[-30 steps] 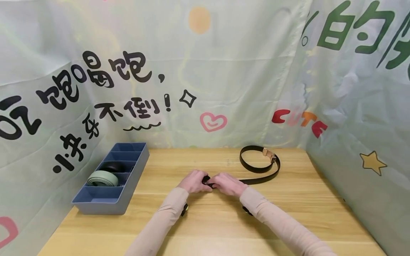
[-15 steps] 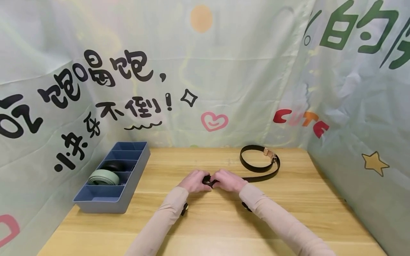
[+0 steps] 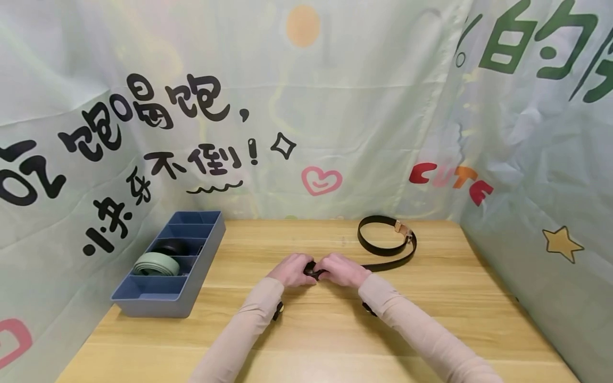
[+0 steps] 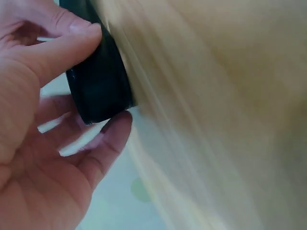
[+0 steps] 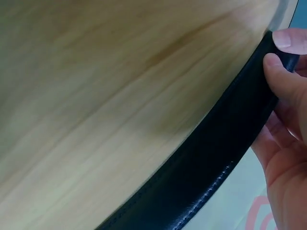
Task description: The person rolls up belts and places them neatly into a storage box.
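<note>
A black leather belt (image 3: 390, 265) with stitched edges lies on the table, its end curled into a small coil (image 4: 98, 91) between my hands. My left hand (image 3: 293, 270) grips the coil, thumb on the near side and fingers around the other. My right hand (image 3: 341, 270) pinches the belt right beside the coil, and in the right wrist view the strap (image 5: 196, 158) stands on edge as it runs away from the fingers. The rest loops toward the back right, where a rose-gold buckle (image 3: 401, 229) sits on it. My fingers partly hide the coil.
At the left stands a blue-grey divided box (image 3: 198, 282). A pale green rolled belt (image 3: 155, 264) and a black rolled one (image 3: 171, 247) sit in its compartments. Printed fabric (image 3: 364, 133) hangs behind the wooden table (image 3: 316, 340) and along both sides.
My right hand has shifted slightly and the small coil shows a more rounded opening. The loose loop with the buckle has slid a little to the left. The head view has turned slightly.
</note>
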Action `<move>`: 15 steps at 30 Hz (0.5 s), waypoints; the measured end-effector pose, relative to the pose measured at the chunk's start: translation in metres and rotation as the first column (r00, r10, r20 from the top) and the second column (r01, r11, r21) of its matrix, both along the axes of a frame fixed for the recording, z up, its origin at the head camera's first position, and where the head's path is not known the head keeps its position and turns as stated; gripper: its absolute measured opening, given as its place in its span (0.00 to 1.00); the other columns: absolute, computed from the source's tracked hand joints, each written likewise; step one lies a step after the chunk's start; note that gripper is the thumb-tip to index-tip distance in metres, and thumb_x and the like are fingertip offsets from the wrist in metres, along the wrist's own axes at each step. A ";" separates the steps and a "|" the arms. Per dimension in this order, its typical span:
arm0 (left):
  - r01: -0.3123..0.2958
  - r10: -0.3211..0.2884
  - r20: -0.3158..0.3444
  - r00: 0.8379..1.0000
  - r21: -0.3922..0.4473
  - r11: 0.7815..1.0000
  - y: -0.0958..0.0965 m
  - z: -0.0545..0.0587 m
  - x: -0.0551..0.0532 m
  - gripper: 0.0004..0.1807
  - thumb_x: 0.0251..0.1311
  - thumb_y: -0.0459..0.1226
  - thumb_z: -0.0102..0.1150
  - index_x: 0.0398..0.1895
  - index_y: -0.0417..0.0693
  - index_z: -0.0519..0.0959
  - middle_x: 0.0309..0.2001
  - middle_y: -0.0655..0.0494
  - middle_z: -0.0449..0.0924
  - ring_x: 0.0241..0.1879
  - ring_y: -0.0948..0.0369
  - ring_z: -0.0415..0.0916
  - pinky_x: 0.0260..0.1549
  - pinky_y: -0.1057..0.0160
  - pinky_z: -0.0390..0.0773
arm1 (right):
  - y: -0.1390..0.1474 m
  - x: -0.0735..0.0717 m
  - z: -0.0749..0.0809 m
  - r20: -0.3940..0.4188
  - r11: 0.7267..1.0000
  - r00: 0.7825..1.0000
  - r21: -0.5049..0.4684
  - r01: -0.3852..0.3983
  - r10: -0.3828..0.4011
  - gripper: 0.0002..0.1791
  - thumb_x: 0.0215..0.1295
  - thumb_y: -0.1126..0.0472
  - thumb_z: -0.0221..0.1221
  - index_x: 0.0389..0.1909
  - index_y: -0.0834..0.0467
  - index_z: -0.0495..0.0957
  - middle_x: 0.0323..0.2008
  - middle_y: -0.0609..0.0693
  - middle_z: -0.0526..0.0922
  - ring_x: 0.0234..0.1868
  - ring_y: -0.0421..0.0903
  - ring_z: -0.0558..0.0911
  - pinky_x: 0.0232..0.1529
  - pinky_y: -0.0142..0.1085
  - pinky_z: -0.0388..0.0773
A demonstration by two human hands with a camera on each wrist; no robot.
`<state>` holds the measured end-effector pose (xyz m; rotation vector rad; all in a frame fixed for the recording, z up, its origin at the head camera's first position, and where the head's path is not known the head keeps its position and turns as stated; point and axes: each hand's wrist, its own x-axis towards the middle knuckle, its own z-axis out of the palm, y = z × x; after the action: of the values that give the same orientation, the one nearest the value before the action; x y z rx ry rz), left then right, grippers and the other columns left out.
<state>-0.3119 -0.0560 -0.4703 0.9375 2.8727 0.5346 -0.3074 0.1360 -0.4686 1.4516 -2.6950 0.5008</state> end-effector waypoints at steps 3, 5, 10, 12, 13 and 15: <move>-0.030 0.030 -0.005 1.000 -0.004 1.000 0.001 0.000 0.001 0.17 0.49 0.51 0.75 0.34 0.53 0.80 0.32 0.61 0.81 0.31 0.65 0.74 0.34 0.66 0.73 | -0.001 0.001 -0.002 0.008 1.000 1.000 -0.007 0.007 -0.007 0.04 0.65 0.63 0.62 0.37 0.52 0.85 0.36 0.46 0.87 0.36 0.42 0.85 0.36 0.29 0.77; -0.028 0.028 -0.005 1.000 -0.008 1.000 0.002 0.000 0.001 0.17 0.49 0.51 0.74 0.34 0.54 0.81 0.32 0.62 0.81 0.31 0.65 0.73 0.34 0.66 0.72 | 0.001 0.002 -0.003 0.014 1.000 1.000 -0.013 -0.002 0.002 0.06 0.65 0.65 0.62 0.40 0.54 0.84 0.38 0.48 0.87 0.37 0.43 0.85 0.38 0.30 0.78; 0.023 -0.023 0.027 0.999 -0.021 1.000 0.003 0.004 0.000 0.14 0.52 0.46 0.73 0.40 0.55 0.81 0.37 0.61 0.83 0.34 0.64 0.75 0.37 0.66 0.72 | 0.007 0.002 -0.001 0.005 1.000 1.000 -0.022 -0.017 0.017 0.14 0.60 0.67 0.65 0.48 0.59 0.82 0.40 0.53 0.86 0.41 0.46 0.85 0.41 0.35 0.80; 0.022 -0.021 0.031 0.999 -0.023 1.000 0.003 0.006 0.000 0.15 0.51 0.45 0.74 0.39 0.53 0.81 0.36 0.60 0.83 0.34 0.64 0.75 0.37 0.66 0.72 | 0.006 0.002 -0.001 -0.008 0.999 1.000 -0.034 -0.013 0.012 0.12 0.59 0.66 0.66 0.45 0.59 0.83 0.39 0.52 0.87 0.39 0.45 0.85 0.41 0.34 0.80; 0.012 -0.011 0.029 1.000 -0.025 1.000 0.003 0.006 0.000 0.15 0.50 0.45 0.75 0.38 0.53 0.81 0.35 0.60 0.82 0.33 0.64 0.74 0.36 0.67 0.72 | 0.005 0.002 -0.001 -0.016 0.999 1.000 -0.042 -0.012 0.012 0.10 0.58 0.65 0.66 0.42 0.58 0.84 0.38 0.51 0.87 0.38 0.44 0.85 0.39 0.33 0.79; -0.019 0.020 0.024 1.000 -0.022 1.000 0.003 0.007 0.002 0.17 0.47 0.47 0.76 0.35 0.51 0.80 0.32 0.60 0.81 0.31 0.64 0.73 0.34 0.67 0.72 | 0.004 0.001 -0.002 -0.033 0.999 0.999 -0.053 -0.013 0.011 0.06 0.58 0.63 0.67 0.37 0.56 0.85 0.34 0.48 0.87 0.35 0.42 0.85 0.36 0.30 0.78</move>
<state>-0.3103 -0.0526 -0.4638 0.8945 2.8627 0.5111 -0.3060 0.1396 -0.4709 1.4503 -2.6286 0.5395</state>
